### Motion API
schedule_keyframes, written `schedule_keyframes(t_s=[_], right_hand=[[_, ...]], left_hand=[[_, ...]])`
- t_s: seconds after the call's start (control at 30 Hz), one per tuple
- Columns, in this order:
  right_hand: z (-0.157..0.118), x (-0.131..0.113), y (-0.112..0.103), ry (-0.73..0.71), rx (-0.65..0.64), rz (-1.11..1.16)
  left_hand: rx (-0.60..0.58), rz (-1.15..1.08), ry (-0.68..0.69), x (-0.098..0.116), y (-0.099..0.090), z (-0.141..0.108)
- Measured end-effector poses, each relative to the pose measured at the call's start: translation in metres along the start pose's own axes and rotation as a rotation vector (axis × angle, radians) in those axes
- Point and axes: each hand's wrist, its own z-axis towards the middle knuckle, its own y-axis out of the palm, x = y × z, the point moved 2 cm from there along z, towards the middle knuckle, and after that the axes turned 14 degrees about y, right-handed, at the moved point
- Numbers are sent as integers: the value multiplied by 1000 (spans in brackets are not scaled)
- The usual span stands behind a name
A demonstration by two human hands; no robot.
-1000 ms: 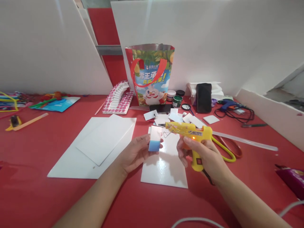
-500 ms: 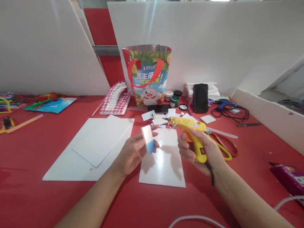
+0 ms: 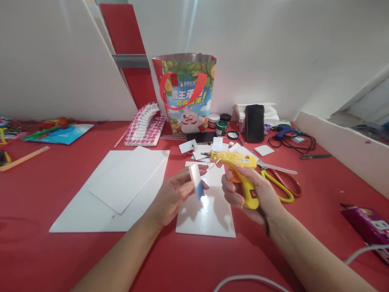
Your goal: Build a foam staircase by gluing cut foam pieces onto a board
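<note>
My left hand (image 3: 176,194) pinches a small white-and-blue block (image 3: 196,181) that looks like foam board, held tilted with its narrow edge turned partly toward me. In my right hand (image 3: 255,190) is a yellow hot glue gun (image 3: 243,170), its fingers wrapped round the handle near the orange trigger. The gun's metal nozzle points left, above and slightly right of the block, apart from it. A clear glue stick (image 3: 281,169) sticks out of its back. Below both hands lies a glossy white board (image 3: 204,225) on the red table.
Larger white boards (image 3: 82,211) lie at left. Behind are a paper bag (image 3: 185,97), a pink-dotted white arch model (image 3: 142,125), paint jars (image 3: 221,128), small white pieces (image 3: 264,150) and a black phone (image 3: 254,123). Scissors (image 3: 288,194) lie right; a white cable (image 3: 249,278) crosses the front.
The block in my left hand has turned to show more of its edge and moved slightly right. My right hand with the glue gun has shifted a little left, closer to it.
</note>
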Motion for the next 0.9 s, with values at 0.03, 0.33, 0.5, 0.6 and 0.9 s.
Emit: schedule_keyframes(t_s=[0.03,0.33,0.5,0.6,0.9], right_hand=[[0,0,0,3,3,0],[0,0,-3,25,-56,32],[2,0,-8,80,-236,156],[2,-2,-15,127,-359,303],[-10,-20,-12,-143,-115,177]], left_hand=[[3,-1,2,0,0,0],[47,-55,-58,2,1,-1],[26,-80,-47,1,0,-1],[27,-100,-7,1,-3,0],[-28,-106,-73,-2,-2,-3]])
